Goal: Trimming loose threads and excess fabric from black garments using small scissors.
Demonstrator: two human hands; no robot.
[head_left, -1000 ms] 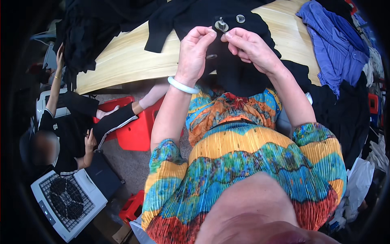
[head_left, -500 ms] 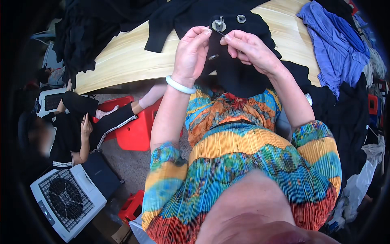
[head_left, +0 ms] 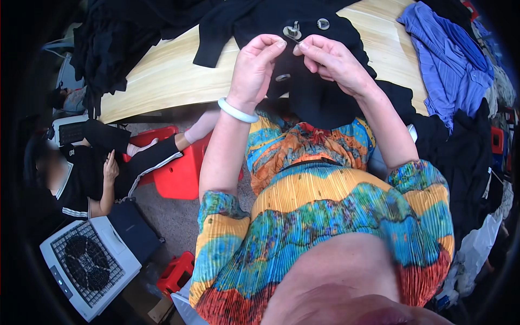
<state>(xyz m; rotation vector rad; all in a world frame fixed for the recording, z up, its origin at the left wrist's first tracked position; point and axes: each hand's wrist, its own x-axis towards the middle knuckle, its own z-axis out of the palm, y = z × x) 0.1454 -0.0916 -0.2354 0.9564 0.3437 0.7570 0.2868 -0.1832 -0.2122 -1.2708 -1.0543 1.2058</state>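
Observation:
My left hand point(head_left: 254, 67), with a pale bangle point(head_left: 238, 111) at its wrist, is raised over a black garment point(head_left: 322, 105), thumb and forefinger pinched together. Whatever lies in that pinch is too small to make out. Facing it, my right hand point(head_left: 336, 62) pinches too, close to a short, thin dark piece whose kind I cannot tell. Just beyond the fingertips, a round metallic piece point(head_left: 291, 32) rests on the black cloth. Farther right is a small round button-like piece point(head_left: 323, 24). An oval light piece point(head_left: 283, 77) shows between my wrists.
More black clothing point(head_left: 124, 38) covers the left of the wooden table point(head_left: 168, 81). Blue-purple clothing point(head_left: 452, 65) hangs over its right end. At left, another person point(head_left: 76, 168) sits near red stools point(head_left: 179, 176) and a grey fan unit point(head_left: 89, 265).
My left fingertips have shifted slightly right, closer to my right fingertips. Both hands remain pinched above the black garment. The seated person has shifted a little.

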